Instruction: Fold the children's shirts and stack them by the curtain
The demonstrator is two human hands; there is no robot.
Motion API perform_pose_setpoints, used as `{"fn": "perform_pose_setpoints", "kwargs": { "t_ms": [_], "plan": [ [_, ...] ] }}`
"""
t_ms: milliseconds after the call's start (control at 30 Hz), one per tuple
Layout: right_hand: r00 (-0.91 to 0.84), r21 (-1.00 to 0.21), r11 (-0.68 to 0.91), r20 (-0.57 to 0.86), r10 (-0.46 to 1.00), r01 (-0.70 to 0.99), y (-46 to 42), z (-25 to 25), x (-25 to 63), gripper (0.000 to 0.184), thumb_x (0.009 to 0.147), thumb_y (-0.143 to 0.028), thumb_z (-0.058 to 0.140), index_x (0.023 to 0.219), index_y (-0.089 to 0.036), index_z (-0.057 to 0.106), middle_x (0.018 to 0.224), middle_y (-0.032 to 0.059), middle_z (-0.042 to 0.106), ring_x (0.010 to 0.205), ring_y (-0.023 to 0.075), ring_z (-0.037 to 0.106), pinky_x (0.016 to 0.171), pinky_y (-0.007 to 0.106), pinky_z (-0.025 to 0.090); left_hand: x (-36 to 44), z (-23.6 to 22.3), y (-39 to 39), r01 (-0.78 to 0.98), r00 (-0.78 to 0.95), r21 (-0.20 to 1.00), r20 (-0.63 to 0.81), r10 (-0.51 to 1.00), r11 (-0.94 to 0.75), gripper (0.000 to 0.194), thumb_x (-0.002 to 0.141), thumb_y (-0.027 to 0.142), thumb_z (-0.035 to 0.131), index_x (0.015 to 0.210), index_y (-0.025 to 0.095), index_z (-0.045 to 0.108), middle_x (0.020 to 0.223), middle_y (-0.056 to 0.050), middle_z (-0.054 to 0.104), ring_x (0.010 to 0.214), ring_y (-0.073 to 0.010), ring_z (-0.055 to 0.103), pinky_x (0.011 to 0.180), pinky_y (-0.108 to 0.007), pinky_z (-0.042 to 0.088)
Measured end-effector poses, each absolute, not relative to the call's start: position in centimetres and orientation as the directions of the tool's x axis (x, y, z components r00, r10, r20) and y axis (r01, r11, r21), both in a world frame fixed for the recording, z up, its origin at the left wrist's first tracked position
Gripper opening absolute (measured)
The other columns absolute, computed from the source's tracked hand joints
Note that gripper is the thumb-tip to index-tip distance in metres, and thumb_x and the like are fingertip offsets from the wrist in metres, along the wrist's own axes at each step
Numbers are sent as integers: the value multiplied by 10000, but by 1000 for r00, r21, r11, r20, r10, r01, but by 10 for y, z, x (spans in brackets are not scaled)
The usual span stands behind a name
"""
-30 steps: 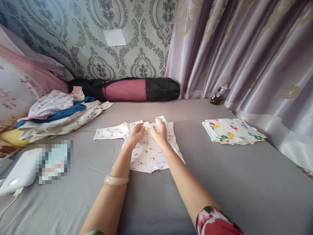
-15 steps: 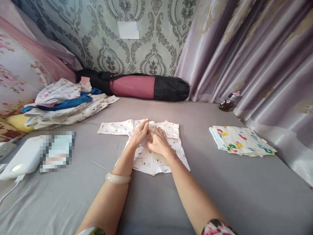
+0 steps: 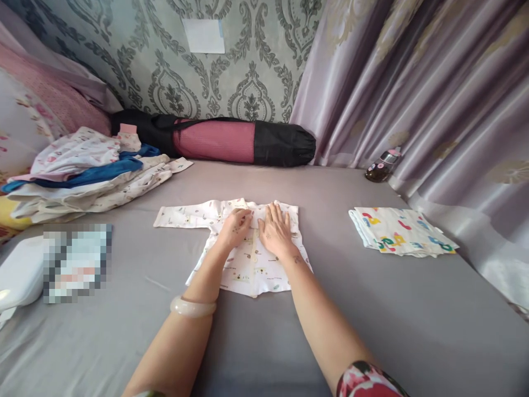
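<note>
A small white baby shirt (image 3: pixel 239 269) with a tiny print lies spread on the grey bed sheet. Its left-hand sleeve (image 3: pixel 184 216) stretches out flat, while the other sleeve is folded inward across the chest. My left hand (image 3: pixel 235 229), with a pale bangle on the forearm, has its fingers bent together on the upper chest of the shirt, at the folded sleeve's end; the fingertips are partly hidden. My right hand (image 3: pixel 275 230) rests flat on the folded sleeve, fingers stretched out.
A folded cloth with colourful figures (image 3: pixel 407 231) lies to the right. Piled clothes (image 3: pixel 91 173) are at the back left, near a white device (image 3: pixel 20 270) and a blurred packet (image 3: pixel 80 262). A rolled mat in a bag (image 3: pixel 215 140) lines the wall; a bottle (image 3: pixel 382 165) stands by the curtain.
My hands have moved apart. The right hand has shifted right and now lies flat on the folded sleeve; the left stays near the shirt's middle. The view has shifted slightly.
</note>
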State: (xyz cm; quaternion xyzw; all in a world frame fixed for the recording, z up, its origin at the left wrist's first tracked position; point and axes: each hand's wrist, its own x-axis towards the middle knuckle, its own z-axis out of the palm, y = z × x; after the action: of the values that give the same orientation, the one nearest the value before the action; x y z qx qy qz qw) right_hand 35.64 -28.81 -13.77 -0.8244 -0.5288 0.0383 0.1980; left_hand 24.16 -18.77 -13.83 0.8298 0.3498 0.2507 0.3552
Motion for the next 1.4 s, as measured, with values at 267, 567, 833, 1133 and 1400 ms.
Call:
{"fn": "perform_pose_setpoints", "kwargs": {
  "t_ms": [267,567,833,1133,1400],
  "plan": [
    [450,-362,-395,80,889,844,-288,-145,357,607,1017,-406,282,1510,-55,333,1599,199,253,1492,309,182,1192,533,77,239,-144,-186,422,666,715,174,726,-558,372,881,304,456,1132,140,677,1226,-149,632,1036,-239,635,959,-372,503],
    [556,-306,-504,109,824,807,-291,-135,363,627,1029,-401,255,1524,-18,288,1607,195,227,1500,297,147,1201,489,70,236,-149,-184,401,694,640,254,674,-655,356,883,288,449,1118,146,676,1217,-146,642,1091,-270,613,1000,-433,480],
    [617,-263,-584,55,785,768,-293,-145,369,672,1026,-430,259,1506,38,303,1595,230,227,1496,320,157,1201,484,74,238,-153,-184,433,704,553,286,650,-712,346,893,269,433,1102,157,685,1179,-141,659,1095,-279,602,1026,-449,446],
    [661,-263,-631,35,749,730,-294,-137,376,650,1025,-414,247,1509,13,313,1592,211,258,1491,313,177,1201,478,98,234,-155,-186,470,705,529,258,661,-707,348,896,273,449,1145,169,669,1227,-134,621,1130,-283,562,1036,-458,439],
    [695,-195,-689,-45,717,698,-297,-141,385,681,1021,-422,243,1529,32,240,1615,219,172,1499,311,140,1198,452,127,236,-165,-184,511,681,478,283,676,-714,302,888,297,499,1117,196,666,1269,-121,574,1171,-309,511,1039,-508,432]
  ]
}}
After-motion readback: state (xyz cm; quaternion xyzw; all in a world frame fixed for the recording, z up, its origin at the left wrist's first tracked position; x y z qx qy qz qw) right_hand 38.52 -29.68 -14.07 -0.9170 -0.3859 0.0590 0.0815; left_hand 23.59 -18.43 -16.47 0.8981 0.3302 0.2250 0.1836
